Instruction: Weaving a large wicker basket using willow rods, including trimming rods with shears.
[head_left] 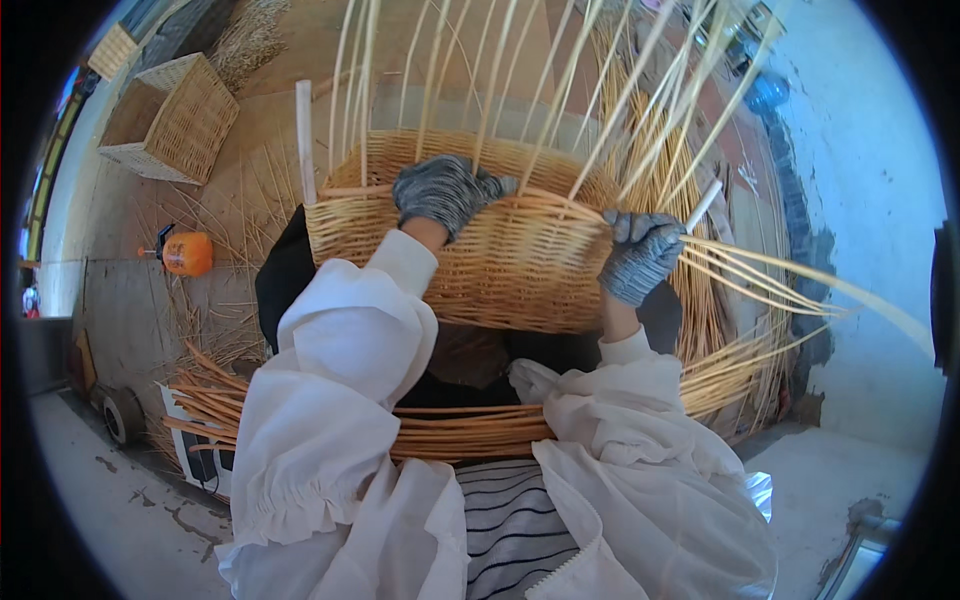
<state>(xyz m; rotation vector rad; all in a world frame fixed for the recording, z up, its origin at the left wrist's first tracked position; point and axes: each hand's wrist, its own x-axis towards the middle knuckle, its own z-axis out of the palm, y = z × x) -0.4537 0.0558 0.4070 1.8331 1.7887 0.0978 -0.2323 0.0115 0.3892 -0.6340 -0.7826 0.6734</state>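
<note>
A half-woven wicker basket (470, 265) leans across my lap, its long upright stakes (500, 70) fanning away from me. Thicker white posts (306, 130) stand at its corners. My left hand (445, 195), in a grey knitted glove, is closed over the near rim, its thumb side toward the middle. At the right corner my right hand (640, 255), gloved alike, is closed around several pale willow rods (770, 275), whose loose ends trail off to the right. A single rod (560, 203) runs along the rim between my hands. The fingertips of both hands are partly hidden.
Across my lap lies a bundle of brown willow rods (475, 432). More long rods (700, 310) are piled right of the basket. A finished square basket (185, 120) and an orange spray bottle (188, 253) stand at left. A pale blue wall (870, 200) borders the right.
</note>
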